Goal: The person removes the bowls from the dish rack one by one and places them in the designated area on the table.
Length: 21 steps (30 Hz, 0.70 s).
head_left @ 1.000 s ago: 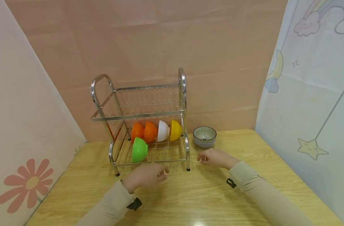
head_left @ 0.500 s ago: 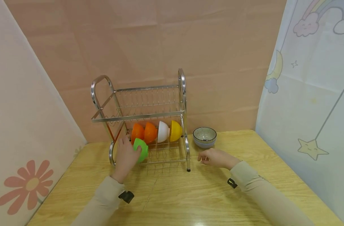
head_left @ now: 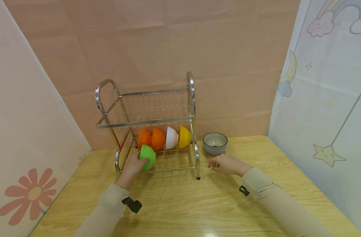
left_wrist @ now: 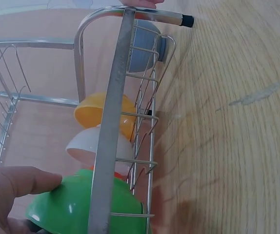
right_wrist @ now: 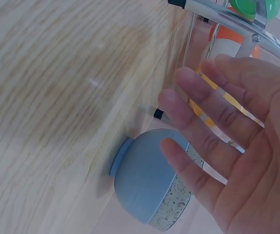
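My left hand (head_left: 133, 166) pinches the green bowl (head_left: 149, 158) at the front left of the wire rack's lower tier. The thumb lies on its outside; the other fingers are mostly hidden behind its rim. The green bowl stands on its side. Behind it, two orange bowls (head_left: 158, 140), a white bowl (head_left: 171, 138) and a yellow bowl (head_left: 184, 137) stand sideways in a row. My right hand (head_left: 227, 164) hovers with loosely bent fingers, holding nothing. Just beyond it sits a blue-grey bowl (right_wrist: 145, 175) with a speckled upper band, upright on the table.
The two-tier metal dish rack (head_left: 144, 122) stands on a wood-grain table (head_left: 186, 207). No dishes are seen on its upper tier. Its right front leg (head_left: 197, 171) is between my hands. A pinkish cloth (head_left: 233, 65) hangs behind; printed panels flank both sides.
My left hand has moved left and forward from in front of the rack to the green bowl and taken hold of it. The bowl has tilted slightly. My right hand has stayed put.
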Each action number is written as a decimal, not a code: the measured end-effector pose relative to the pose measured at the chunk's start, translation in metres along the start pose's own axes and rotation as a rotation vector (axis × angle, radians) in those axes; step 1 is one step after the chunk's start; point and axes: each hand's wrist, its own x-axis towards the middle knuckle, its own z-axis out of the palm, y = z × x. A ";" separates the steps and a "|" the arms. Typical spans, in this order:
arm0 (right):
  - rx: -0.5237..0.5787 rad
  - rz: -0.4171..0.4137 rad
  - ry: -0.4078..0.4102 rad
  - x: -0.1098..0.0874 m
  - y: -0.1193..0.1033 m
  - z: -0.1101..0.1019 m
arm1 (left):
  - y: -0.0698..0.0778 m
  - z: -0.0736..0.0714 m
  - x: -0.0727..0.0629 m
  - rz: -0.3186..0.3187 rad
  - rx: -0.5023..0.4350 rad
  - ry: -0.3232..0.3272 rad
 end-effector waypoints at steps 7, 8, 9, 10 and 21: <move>-0.009 0.010 -0.014 0.000 0.000 0.000 | -0.002 0.001 0.003 0.013 -0.032 0.006; -0.011 0.006 -0.013 0.001 0.000 0.000 | -0.002 0.001 0.003 0.017 -0.032 0.009; -0.012 0.007 -0.013 0.001 0.000 0.000 | -0.002 0.001 0.003 0.019 -0.034 0.013; -0.011 0.007 -0.012 0.001 0.000 0.000 | -0.002 0.001 0.004 0.021 -0.037 0.014; 0.002 -0.006 -0.002 0.002 0.000 -0.003 | 0.000 -0.010 0.005 -0.053 -0.137 -0.055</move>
